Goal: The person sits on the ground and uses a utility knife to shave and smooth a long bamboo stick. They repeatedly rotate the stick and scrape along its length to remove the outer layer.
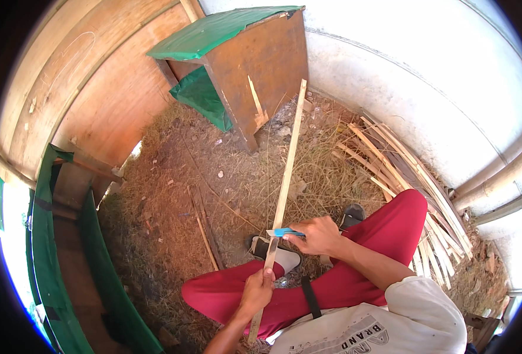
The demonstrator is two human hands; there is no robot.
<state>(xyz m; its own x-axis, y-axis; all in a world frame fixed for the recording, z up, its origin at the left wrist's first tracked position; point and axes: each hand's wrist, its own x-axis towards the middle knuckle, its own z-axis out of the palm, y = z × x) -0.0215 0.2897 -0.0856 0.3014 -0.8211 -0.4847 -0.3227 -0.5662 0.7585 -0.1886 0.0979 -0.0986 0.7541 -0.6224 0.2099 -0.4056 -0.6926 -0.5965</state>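
The left hand (257,291) is closed around a long, pale wooden strip (287,171) near its lower end, the thumb lying along its upper face; the fingers curled underneath are mostly hidden. A short piece of the strip shows below this fist, over the red trousers (385,227). From there it slants up and away between the knees, its far end standing out against the brown side of a cabinet (261,59); whether that end touches the cabinet or the ground (172,177) cannot be told.

The right hand (319,235) is clenched on a blue cutter (282,232), which lies crosswise over the strip just above the left hand. The palm and fingers cover the rear of the cutter's handle, and its blade is too small to tell whether the edge bites into the wood.

One dark-and-grey shoe (284,257) is partly covered by the strip and a trouser leg; the other shoe (353,216) shows only in part beside the right forearm. A heap of thin wooden slats (435,203) lies to the right, its near side hidden behind the right knee. At left, a green-edged wooden unit (66,236) is cut off by the dark fisheye rim.
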